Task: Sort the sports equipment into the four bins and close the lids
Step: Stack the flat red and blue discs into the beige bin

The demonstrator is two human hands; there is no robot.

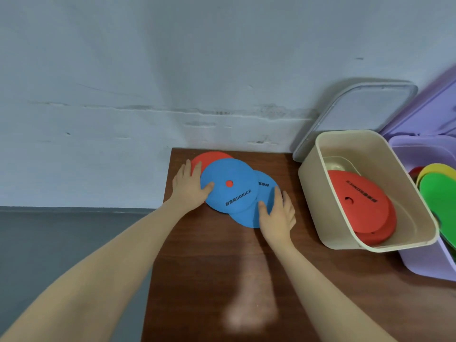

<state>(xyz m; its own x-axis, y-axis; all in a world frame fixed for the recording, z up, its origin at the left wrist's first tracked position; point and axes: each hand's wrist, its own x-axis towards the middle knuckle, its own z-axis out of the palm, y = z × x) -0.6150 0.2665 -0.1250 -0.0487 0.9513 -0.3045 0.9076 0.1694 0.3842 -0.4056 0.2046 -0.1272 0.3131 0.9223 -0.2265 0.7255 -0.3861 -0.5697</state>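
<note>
Both hands lie flat on overlapping discs at the far end of a wooden table (209, 280). The left hand (188, 186), fingers spread, touches the top blue disc (230, 186); the right hand (277, 214) rests open on the lower blue disc (265, 193), beside an open cream bin (311, 193) holding red discs (362, 203).

Blue discs: two (230, 186) (267, 191) lying overlapped on table, over an orange disc (209, 157)
Beige bin (311, 178): sitting open, holding orange discs (361, 201)
Purple bin (419, 262): holding green (438, 201), yellow discs (436, 169)
</note>
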